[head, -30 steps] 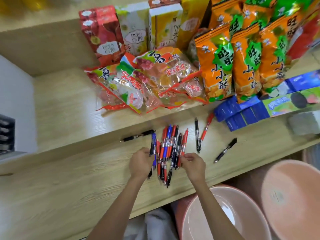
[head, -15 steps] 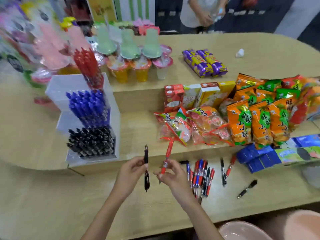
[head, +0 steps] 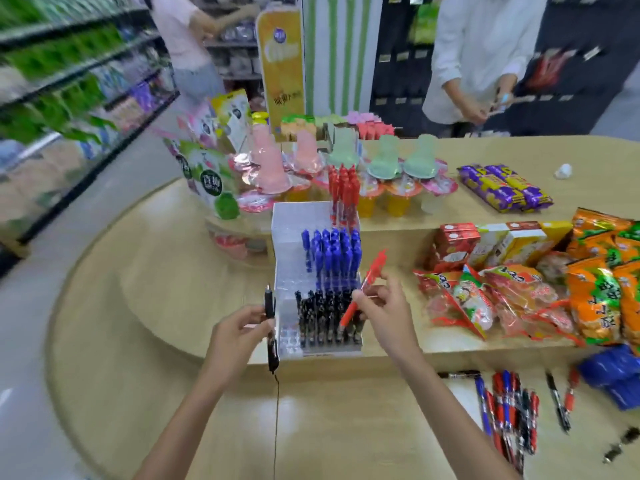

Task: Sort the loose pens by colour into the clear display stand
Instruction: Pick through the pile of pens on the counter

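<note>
Shop aisles blur beyond the worktop (head: 346,427), where the left grip (head: 239,336) pinches a black pen (head: 269,303) upright and the right grip (head: 384,306) holds a red pen (head: 370,273) tilted before the clear display stand (head: 294,216), likely to match each to its colour tier, loose pens (head: 509,407) lying near right.

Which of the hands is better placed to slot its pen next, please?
Probably the left hand: its black pen hovers beside the black row; the right hand holds its red pen far from the red row.
</note>
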